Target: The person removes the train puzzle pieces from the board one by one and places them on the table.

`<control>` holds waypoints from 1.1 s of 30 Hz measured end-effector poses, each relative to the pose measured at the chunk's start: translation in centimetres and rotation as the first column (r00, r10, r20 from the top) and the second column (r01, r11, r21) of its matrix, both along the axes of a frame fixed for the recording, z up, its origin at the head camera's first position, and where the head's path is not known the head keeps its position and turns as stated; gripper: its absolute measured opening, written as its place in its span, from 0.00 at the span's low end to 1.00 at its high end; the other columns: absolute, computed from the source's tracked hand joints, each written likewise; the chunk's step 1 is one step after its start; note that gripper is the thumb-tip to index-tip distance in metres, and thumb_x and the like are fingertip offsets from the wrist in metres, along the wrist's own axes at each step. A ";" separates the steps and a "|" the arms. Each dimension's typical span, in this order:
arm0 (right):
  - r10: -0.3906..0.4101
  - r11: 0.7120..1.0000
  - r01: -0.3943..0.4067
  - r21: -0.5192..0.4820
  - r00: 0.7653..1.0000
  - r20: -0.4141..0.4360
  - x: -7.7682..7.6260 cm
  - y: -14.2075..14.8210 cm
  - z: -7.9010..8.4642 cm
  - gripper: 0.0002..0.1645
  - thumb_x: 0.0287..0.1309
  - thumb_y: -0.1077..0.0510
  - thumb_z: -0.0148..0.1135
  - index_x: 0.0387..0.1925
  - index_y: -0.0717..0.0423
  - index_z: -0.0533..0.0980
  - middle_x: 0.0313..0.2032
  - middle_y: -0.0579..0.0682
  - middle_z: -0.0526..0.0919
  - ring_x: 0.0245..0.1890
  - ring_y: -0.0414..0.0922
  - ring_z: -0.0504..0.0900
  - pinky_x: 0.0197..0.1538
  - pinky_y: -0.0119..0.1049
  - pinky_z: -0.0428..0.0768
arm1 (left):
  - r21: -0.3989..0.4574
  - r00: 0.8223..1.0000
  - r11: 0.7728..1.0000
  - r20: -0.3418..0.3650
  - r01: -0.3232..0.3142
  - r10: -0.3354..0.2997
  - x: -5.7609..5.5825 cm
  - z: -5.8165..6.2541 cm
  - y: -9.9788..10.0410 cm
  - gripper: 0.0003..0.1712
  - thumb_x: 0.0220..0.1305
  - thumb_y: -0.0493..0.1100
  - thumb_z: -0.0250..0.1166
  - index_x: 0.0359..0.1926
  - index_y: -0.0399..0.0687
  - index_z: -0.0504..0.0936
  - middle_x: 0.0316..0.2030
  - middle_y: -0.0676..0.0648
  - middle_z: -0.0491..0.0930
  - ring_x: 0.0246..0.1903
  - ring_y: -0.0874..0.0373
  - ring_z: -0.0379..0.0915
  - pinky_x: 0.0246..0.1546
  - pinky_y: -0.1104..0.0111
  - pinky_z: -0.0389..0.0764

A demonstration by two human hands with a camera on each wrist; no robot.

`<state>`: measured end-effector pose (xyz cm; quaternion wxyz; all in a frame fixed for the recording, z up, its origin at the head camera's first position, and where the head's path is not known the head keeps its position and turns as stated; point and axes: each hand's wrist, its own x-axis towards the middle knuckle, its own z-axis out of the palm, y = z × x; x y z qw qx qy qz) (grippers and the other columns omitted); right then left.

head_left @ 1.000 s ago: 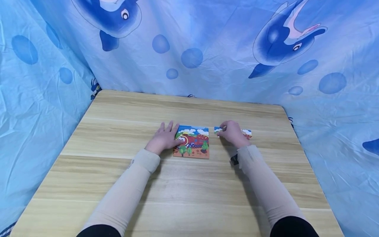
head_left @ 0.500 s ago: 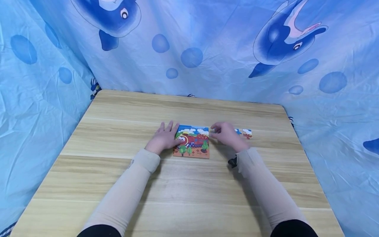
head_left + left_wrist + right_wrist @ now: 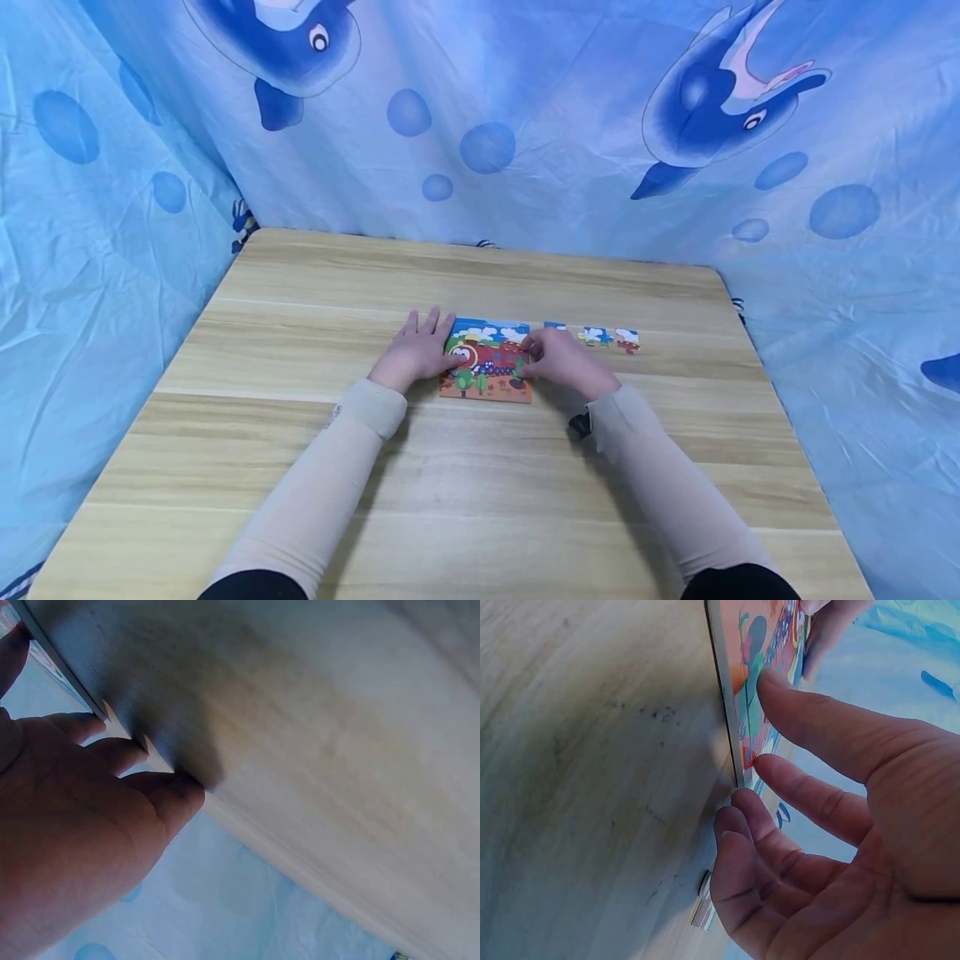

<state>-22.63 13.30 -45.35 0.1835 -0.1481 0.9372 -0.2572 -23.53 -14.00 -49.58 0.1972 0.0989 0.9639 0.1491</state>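
Observation:
A square jigsaw puzzle board (image 3: 487,389) with a red cartoon train, trees and clouds lies on the table. My left hand (image 3: 417,353) rests at its left edge, fingers spread and the thumb over the picture; the left wrist view has the other fingertips (image 3: 191,784) beyond the board's edge. At the right side, my right hand (image 3: 557,360) touches the picture with thumb (image 3: 776,686) and index fingertip, held apart. Its remaining fingers curl beside the board's edge. Right of the board lie puzzle pieces: a blue one (image 3: 555,324), partly covered by that hand, and two cloud pieces (image 3: 595,336) (image 3: 627,340).
The wood-grain table (image 3: 450,500) reaches back to a blue curtain (image 3: 570,200) printed with dolphins and bubbles, which also hangs along both sides. A dark wrist strap (image 3: 581,424) shows at the right sleeve cuff.
My right hand has let go of the blue piece at the near end of the row and moved left onto the board's right side. The left hand has stayed in place.

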 end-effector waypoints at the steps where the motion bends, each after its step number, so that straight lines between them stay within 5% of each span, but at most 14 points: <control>1: 0.000 1.000 0.000 0.004 1.000 -0.001 0.0 0.0 0.0 0.26 0.53 0.52 0.80 0.53 0.53 0.82 0.43 0.49 0.82 0.42 0.46 0.80 0.48 0.44 0.79 | -0.002 1.000 1.000 0.006 -0.002 0.002 0.0 0.0 0.0 0.59 0.65 0.80 0.49 0.82 0.57 0.35 0.80 0.43 0.29 0.75 0.34 0.17 0.72 0.41 0.37; 13: 0.009 1.000 -0.009 -0.016 1.000 0.008 0.3 -0.4 0.2 0.26 0.53 0.58 0.79 0.54 0.57 0.80 0.44 0.52 0.81 0.43 0.48 0.79 0.50 0.45 0.79 | 0.009 1.000 1.000 -0.013 -0.003 0.004 1.1 1.3 0.5 0.56 0.69 0.74 0.53 0.83 0.52 0.40 0.80 0.39 0.34 0.75 0.31 0.20 0.71 0.39 0.37; 19: 0.002 1.000 -0.002 -0.010 1.000 0.002 0.2 -0.3 0.1 0.25 0.53 0.59 0.79 0.52 0.56 0.81 0.43 0.52 0.81 0.43 0.48 0.78 0.50 0.45 0.78 | -0.053 0.996 0.997 -0.057 0.059 -0.062 2.8 3.2 2.3 0.45 0.77 0.64 0.50 0.83 0.54 0.42 0.80 0.40 0.34 0.75 0.31 0.25 0.73 0.44 0.39; 26: 0.016 1.000 -0.016 -0.001 1.000 -0.004 0.1 -0.3 0.1 0.25 0.53 0.58 0.80 0.52 0.55 0.81 0.43 0.51 0.82 0.42 0.48 0.79 0.50 0.46 0.79 | -0.041 0.983 0.986 -0.079 0.164 -0.167 4.2 3.5 4.9 0.46 0.75 0.67 0.51 0.82 0.53 0.47 0.80 0.39 0.39 0.76 0.33 0.28 0.74 0.47 0.41; 33: 0.012 1.000 -0.012 -0.004 1.000 -0.007 0.2 -0.4 0.1 0.24 0.54 0.58 0.79 0.51 0.56 0.81 0.42 0.52 0.82 0.41 0.47 0.80 0.48 0.45 0.79 | -0.108 0.985 0.982 -0.061 0.152 -0.159 4.7 3.4 5.8 0.48 0.73 0.71 0.51 0.82 0.55 0.48 0.80 0.41 0.40 0.76 0.33 0.30 0.73 0.45 0.46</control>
